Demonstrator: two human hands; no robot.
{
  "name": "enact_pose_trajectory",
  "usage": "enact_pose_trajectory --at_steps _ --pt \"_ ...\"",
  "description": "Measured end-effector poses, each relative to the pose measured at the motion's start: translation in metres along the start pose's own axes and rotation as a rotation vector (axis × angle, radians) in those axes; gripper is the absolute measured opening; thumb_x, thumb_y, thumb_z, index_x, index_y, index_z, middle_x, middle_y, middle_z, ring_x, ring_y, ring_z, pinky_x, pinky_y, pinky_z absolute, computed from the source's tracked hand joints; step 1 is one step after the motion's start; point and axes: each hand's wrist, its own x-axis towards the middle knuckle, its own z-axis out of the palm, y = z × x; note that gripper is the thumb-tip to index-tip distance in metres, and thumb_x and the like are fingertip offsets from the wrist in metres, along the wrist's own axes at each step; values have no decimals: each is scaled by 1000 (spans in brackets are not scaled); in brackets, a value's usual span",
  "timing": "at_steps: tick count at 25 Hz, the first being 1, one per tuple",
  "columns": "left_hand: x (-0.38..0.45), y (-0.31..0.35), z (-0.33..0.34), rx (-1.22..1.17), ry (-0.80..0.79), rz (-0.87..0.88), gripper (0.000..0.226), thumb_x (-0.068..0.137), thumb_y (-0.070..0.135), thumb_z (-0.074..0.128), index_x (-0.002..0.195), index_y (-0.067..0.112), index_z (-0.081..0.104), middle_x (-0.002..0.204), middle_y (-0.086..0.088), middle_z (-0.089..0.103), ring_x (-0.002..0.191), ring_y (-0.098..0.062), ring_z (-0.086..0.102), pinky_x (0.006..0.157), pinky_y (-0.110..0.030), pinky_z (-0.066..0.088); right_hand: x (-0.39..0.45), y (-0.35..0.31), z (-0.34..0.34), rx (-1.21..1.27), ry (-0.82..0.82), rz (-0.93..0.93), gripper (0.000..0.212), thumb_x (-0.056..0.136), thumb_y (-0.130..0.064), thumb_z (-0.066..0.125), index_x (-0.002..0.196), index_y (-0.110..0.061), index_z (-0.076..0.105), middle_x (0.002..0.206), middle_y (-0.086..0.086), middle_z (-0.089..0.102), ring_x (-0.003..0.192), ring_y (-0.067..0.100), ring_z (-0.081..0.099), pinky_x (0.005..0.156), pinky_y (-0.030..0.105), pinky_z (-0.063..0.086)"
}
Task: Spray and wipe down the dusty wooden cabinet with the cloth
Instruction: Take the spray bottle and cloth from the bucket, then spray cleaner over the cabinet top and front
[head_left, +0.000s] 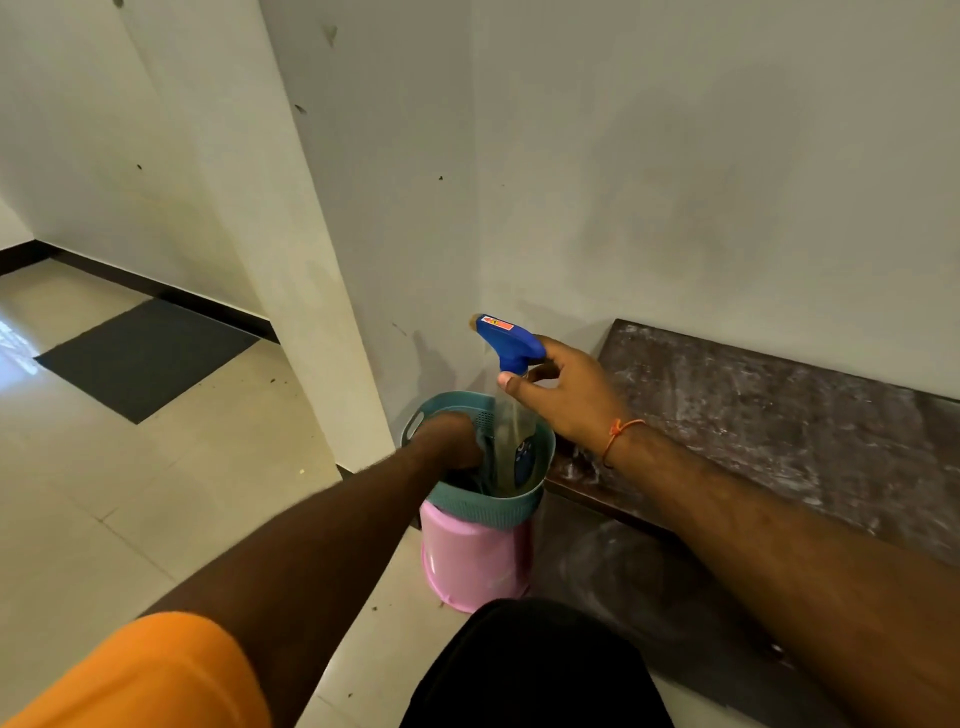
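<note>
Right hand (566, 395) curled round the neck of the clear spray bottle with blue trigger head (511, 340), upright in the teal plastic basket (488, 506). Left hand (449, 436) inside, gripping the bluish cloth (485, 454). Dusty dark wooden cabinet (779, 431) immediately right, long axis receding, nearer right hand.

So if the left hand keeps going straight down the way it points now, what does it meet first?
The left hand is already inside the teal basket, reaching down beside the spray bottle. It would likely meet the cloth bunched there first, though depth inside the basket is unclear.
</note>
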Motion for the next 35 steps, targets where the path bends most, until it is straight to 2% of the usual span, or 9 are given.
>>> enact_pose_trajectory --at_steps 3,8,14,18,22,25,28,32,35 --pt "10 1 5 40 -13 -11 22 97 24 66 113 11 72 80 2 55 90 -21 60 80 -32 49 7 6 3 -26 -36 3 45 93 -45 77 134 -28 69 115 -8 74 103 10 69 84 18 50" --pt "2 -4 -10 -94 -20 22 21 103 27 61 115 12 70 97 -2 62 97 -19 59 85 -30 44 11 6 8 -41 -26 -5 41 92 -49 76 127 -28 73 104 -7 74 94 15 68 87 30 56" --pt "-27 -19 -35 -601 23 2 11 105 31 62 97 23 63 92 4 65 96 -19 63 88 -32 53 5 -9 4 64 121 -38 40 91 -48 77 127 -32 71 97 -10 71 84 14 67 83 30 57" --pt "-41 -25 -53 -872 80 46 32 102 40 68 123 15 70 116 -6 76 108 -26 73 103 -45 60 3 -37 -24 221 231 -77 34 87 -43 85 117 -33 73 91 -1 71 66 13 61 70 34 57" --pt "-58 -7 -74 -1001 108 122 36 100 40 72 127 17 71 117 -7 79 105 -27 78 99 -47 62 -5 -61 -62 411 327 -34 54 79 -42 91 124 -27 64 108 -4 69 86 27 80 76 53 67" --pt "-77 22 -87 -1012 143 188 29 101 36 71 124 18 71 112 -5 80 99 -22 78 92 -40 64 -25 -73 -92 527 393 -21 35 88 -25 87 113 -9 70 89 4 71 82 31 81 80 61 65" --pt "-97 54 -98 -1045 180 271 24 101 29 71 123 18 73 109 -3 80 98 -21 78 87 -34 64 -50 -82 -126 550 467 -9 31 90 -27 85 110 -7 73 74 7 68 69 30 78 72 53 67" --pt "-122 96 -110 -1036 170 348 21 101 27 71 121 20 74 100 5 77 89 -11 74 68 -19 58 -84 -79 -163 375 496 -93 18 90 -40 83 94 -23 78 82 5 69 75 21 68 78 41 60" --pt "-137 125 -109 -983 144 365 17 100 27 71 116 22 75 98 4 76 86 -12 72 69 -24 55 -127 -63 -183 43 450 9 46 92 -49 78 72 -10 63 59 -1 51 56 15 48 63 34 43"
